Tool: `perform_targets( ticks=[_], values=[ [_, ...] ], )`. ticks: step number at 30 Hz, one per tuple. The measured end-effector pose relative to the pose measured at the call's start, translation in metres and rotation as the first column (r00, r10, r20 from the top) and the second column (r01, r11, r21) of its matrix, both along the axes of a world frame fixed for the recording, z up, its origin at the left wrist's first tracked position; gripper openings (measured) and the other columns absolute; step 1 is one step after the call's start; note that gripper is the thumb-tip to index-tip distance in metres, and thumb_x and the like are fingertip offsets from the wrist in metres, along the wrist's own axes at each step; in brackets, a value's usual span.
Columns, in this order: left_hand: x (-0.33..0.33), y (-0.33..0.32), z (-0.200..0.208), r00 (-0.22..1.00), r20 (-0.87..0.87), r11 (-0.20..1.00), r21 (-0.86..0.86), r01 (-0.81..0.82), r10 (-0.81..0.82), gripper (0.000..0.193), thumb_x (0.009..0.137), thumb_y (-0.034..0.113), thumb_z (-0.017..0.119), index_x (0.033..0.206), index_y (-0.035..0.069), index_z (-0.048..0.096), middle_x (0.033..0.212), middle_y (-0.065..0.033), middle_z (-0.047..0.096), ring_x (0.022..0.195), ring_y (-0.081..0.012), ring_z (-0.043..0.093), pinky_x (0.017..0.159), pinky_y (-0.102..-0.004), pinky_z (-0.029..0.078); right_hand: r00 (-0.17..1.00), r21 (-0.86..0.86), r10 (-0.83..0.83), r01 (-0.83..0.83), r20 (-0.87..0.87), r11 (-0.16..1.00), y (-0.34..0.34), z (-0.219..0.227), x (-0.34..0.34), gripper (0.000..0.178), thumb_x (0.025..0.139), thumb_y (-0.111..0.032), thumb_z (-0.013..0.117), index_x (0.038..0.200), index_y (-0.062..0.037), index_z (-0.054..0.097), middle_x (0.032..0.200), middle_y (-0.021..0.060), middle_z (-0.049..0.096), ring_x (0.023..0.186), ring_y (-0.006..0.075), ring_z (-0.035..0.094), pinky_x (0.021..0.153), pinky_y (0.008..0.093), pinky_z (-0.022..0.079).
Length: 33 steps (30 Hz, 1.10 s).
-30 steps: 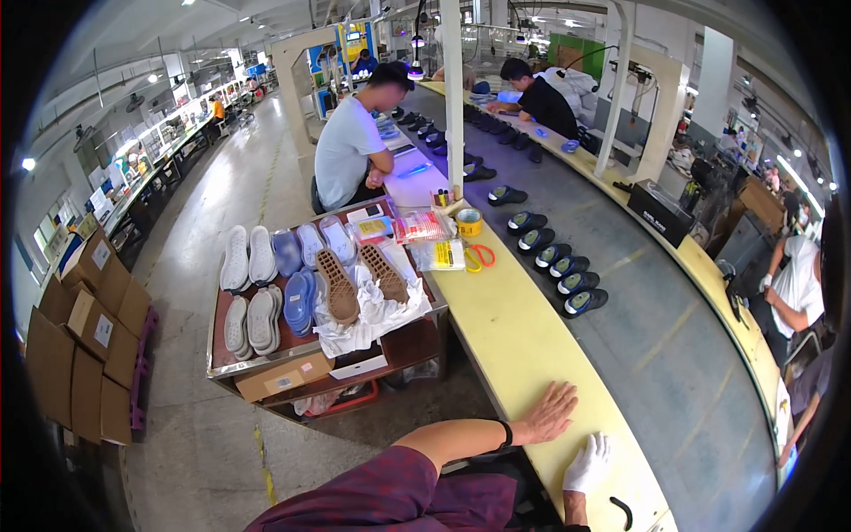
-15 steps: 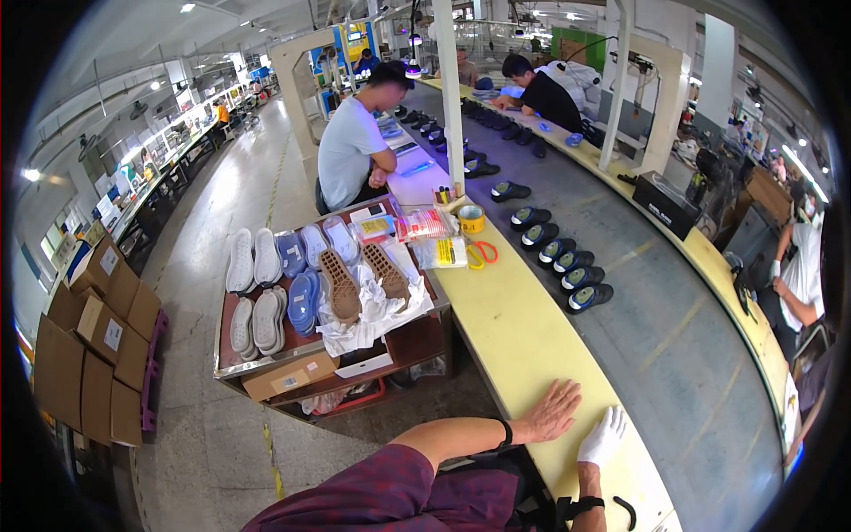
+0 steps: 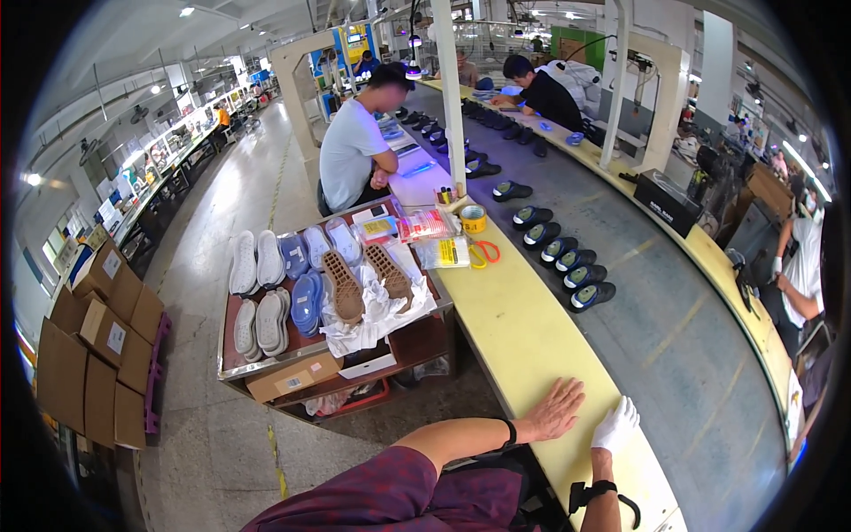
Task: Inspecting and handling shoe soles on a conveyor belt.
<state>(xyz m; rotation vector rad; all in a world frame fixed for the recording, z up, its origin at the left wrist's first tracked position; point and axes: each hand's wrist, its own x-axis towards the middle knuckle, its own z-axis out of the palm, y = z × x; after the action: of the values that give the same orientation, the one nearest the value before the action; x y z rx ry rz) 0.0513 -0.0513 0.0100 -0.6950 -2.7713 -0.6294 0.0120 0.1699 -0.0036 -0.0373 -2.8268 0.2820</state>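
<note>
Filling the space ahead, the grey belt (image 3: 683, 355) worries me: if it runs, it could, I think, drag in someone leaning too far over. The yellow bench (image 3: 532, 328) stretches well forward, leaving free room to slide along. Dark shoes (image 3: 592, 297) sit on the belt, near the bench's edge. The left hand (image 3: 554, 410) lies flat on the bench, spread, holding nothing; the gloved right hand (image 3: 616, 427), stretched out and seemingly unladen, rests beside the belt-side edge. Scissors (image 3: 484, 254) bound that free stretch.

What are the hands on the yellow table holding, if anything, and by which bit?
Nothing is held: the bare left hand lies flat on the yellow table, and the white-gloved right hand rests near its edge.
</note>
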Motion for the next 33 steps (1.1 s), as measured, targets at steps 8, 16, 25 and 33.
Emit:
perform_targets(
  ticks=[8,16,25,33],
  values=[
    [-0.001,0.000,-0.001,0.999,0.046,1.000,-0.020,-0.002,0.003,0.069,0.112,0.035,0.058,0.164,-0.008,0.044,0.178,-0.0278,0.033,0.171,-0.0429,0.021,0.141,-0.0606,0.012,0.997,-0.045,0.033,-0.036,-0.072,0.998,0.006,-0.007,0.000,0.042,0.109,-0.016,0.060,0.147,0.0015,0.064,0.155,0.0216,0.064,0.147,0.0399,0.057,0.132,0.0545,0.035],
    [-0.001,0.000,-0.003,1.000,0.028,1.000,-0.016,0.005,-0.004,0.068,0.112,0.035,0.059,0.163,-0.008,0.044,0.178,-0.0284,0.032,0.171,-0.0438,0.021,0.140,-0.0616,0.012,0.992,-0.047,0.031,-0.037,-0.125,0.998,0.006,-0.008,0.004,0.043,0.108,-0.014,0.062,0.148,0.0015,0.064,0.157,0.0219,0.063,0.149,0.0399,0.055,0.134,0.0550,0.032],
    [-0.003,0.001,-0.007,0.998,0.058,0.999,-0.047,0.005,-0.003,0.069,0.113,0.036,0.057,0.166,-0.007,0.042,0.180,-0.0278,0.030,0.172,-0.0432,0.020,0.140,-0.0616,0.013,0.989,-0.075,0.047,-0.059,-0.141,0.995,0.008,-0.009,0.005,0.044,0.106,-0.012,0.063,0.148,0.0016,0.063,0.157,0.0225,0.062,0.150,0.0408,0.054,0.134,0.0553,0.032],
    [-0.003,-0.002,-0.007,0.998,-0.067,1.000,-0.008,0.010,-0.010,0.068,0.113,0.036,0.058,0.164,-0.006,0.046,0.180,-0.0258,0.033,0.171,-0.0416,0.024,0.140,-0.0612,0.014,0.997,-0.112,0.034,-0.042,-0.071,0.993,0.002,-0.002,0.007,0.048,0.102,-0.011,0.067,0.148,0.0016,0.061,0.158,0.0220,0.062,0.152,0.0387,0.053,0.136,0.0549,0.029]
  ],
)
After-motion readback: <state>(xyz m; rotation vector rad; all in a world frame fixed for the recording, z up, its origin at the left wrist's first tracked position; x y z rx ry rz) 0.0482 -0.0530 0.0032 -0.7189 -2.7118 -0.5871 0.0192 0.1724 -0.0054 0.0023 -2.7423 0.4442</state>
